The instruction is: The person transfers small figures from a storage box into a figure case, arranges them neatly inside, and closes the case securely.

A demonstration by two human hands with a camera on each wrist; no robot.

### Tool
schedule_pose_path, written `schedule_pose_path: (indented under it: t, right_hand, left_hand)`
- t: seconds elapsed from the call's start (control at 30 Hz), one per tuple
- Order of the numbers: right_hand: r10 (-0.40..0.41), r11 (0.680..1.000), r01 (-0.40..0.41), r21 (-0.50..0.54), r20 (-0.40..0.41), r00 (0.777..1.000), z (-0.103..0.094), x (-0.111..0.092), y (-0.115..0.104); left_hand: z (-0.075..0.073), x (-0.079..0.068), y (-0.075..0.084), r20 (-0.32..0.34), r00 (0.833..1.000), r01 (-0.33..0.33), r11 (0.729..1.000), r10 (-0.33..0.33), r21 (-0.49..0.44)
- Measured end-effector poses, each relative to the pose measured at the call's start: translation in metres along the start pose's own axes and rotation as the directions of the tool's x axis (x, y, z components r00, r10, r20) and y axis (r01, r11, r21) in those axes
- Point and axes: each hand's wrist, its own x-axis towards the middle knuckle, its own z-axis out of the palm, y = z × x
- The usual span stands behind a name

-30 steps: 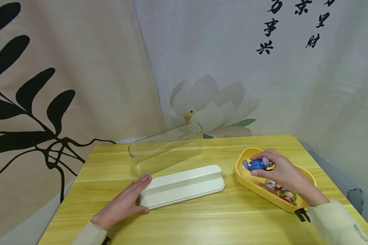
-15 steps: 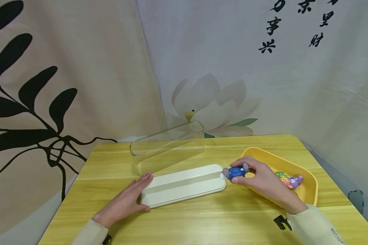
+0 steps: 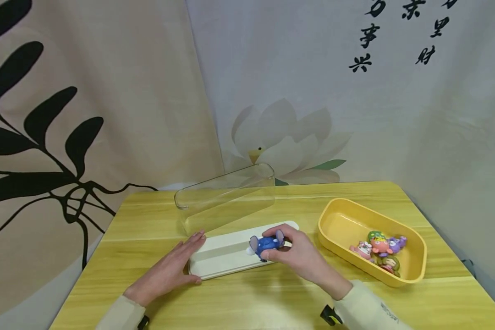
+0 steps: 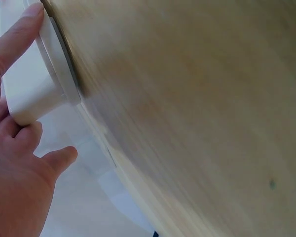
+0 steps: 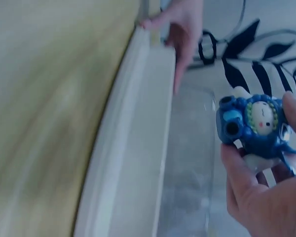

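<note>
In the head view my right hand [image 3: 299,252] pinches a blue toy figurine [image 3: 268,244] between thumb and fingers, over the right part of a white stepped display base [image 3: 227,261]. The right wrist view shows the blue figurine [image 5: 259,118] with a small white face and big dark ears. My left hand [image 3: 171,270] grips the left end of the white base, the thumb at its near edge and the fingers across the back. The left wrist view has the thumb against the edge of the base [image 4: 34,74], with other fingers behind it.
A clear plastic cover [image 3: 227,199] stands behind the base on the wooden table [image 3: 231,307]. To the right, a yellow tray [image 3: 334,208] contains several small figurines [image 3: 381,247]. A printed curtain [image 3: 140,91] hangs behind the table.
My right hand has lifted the blue figurine out of the yellow tray and carried it left to over the white base. The left hand has stayed at the base's left end.
</note>
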Motion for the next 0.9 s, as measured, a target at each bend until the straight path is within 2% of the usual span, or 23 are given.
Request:
schedule_pose_path:
  t: [0.13, 0.3, 0.47, 0.57, 0.63, 0.73, 0.9]
  right_hand:
    - [-0.022, 0.999, 0.023, -0.039, 0.024, 0.999, 0.033, 0.01, 0.004]
    - [-0.044, 0.99, 0.048, -0.132, 0.035, 0.998, 0.067, 0.023, 0.011]
    - [-0.066, 0.982, 0.072, -0.175, 0.043, 0.997, 0.091, 0.035, 0.019]
    - [-0.09, 0.965, 0.096, -0.244, 0.036, 0.995, 0.102, 0.042, 0.021]
    - [-0.117, 0.941, 0.122, -0.314, 0.033, 0.993, 0.108, 0.045, 0.021]
    - [-0.162, 0.883, 0.162, -0.441, 0.038, 0.986, 0.116, 0.049, 0.021]
    - [-0.212, 0.75, 0.196, -0.632, 0.051, 0.976, 0.123, 0.053, 0.023]
  left_hand:
    - [0.0, 0.0, 0.0, -0.004, 1.0, 0.009, 1.0, -0.009, 0.003]
    - [0.0, 0.001, 0.0, 0.035, 0.998, 0.045, 0.999, -0.044, -0.023]
    - [-0.001, 0.002, -0.001, 0.039, 0.998, 0.041, 0.999, -0.04, -0.02]
    - [-0.002, 0.003, -0.001, 0.03, 0.999, 0.03, 0.999, -0.029, -0.02]
    - [-0.002, 0.003, -0.001, 0.029, 0.999, 0.023, 0.999, -0.022, -0.025]
    - [-0.002, 0.002, -0.002, 0.036, 0.999, 0.027, 0.999, -0.025, -0.036]
    - [-0.002, 0.001, -0.003, 0.039, 0.999, 0.04, 0.998, -0.038, -0.042]
